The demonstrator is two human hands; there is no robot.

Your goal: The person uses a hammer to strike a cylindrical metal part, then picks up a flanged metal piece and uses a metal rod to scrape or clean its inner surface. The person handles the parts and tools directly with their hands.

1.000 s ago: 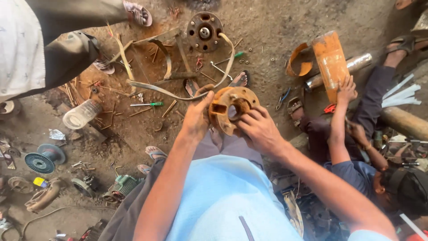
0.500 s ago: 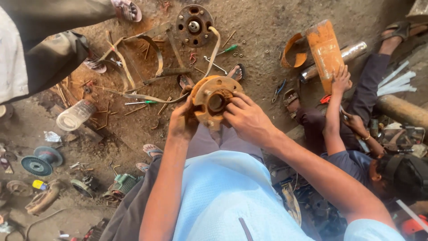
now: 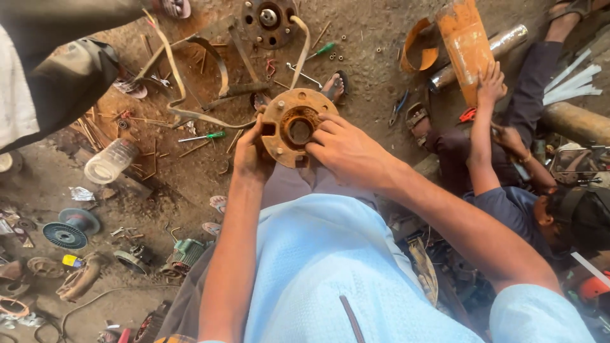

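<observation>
**Ana:** Rusty wheel hub [image 3: 297, 126], where is it sitting relative to the fingers?

**Ben:** It is being held up between both hands, above the dirt floor [image 3: 190, 184]. The round flange is facing the camera, with its open centre bore just beyond the right fingertips and its left edge lying under the left fingers.

**Ana:** How are the arms posing?

**Ben:** Both bare forearms are reaching forward from a light blue shirt [image 3: 330, 273] and converging on the hub. The left hand [image 3: 251, 152] is coming up from below, back of the hand towards the camera. The right hand [image 3: 346, 149] is angling in from the right, wrist slightly bent.

**Ana:** And the fingers?

**Ben:** The left fingers are curling closed around the flange's left rim, gripping it. The right fingers are lying partly bent across the flange's right side, tips resting at the edge of the bore, thumb underneath; they are clasping the hub too.

**Ana:** Anything close by?

**Ben:** Past the fingertips, a second hub [image 3: 269, 20] is lying on the ground, with a green-handled screwdriver [image 3: 204, 136] to the left of the left fingers. To the right of the right fingers, another person's hand [image 3: 490, 86] is touching an orange metal piece [image 3: 467, 44].
</observation>
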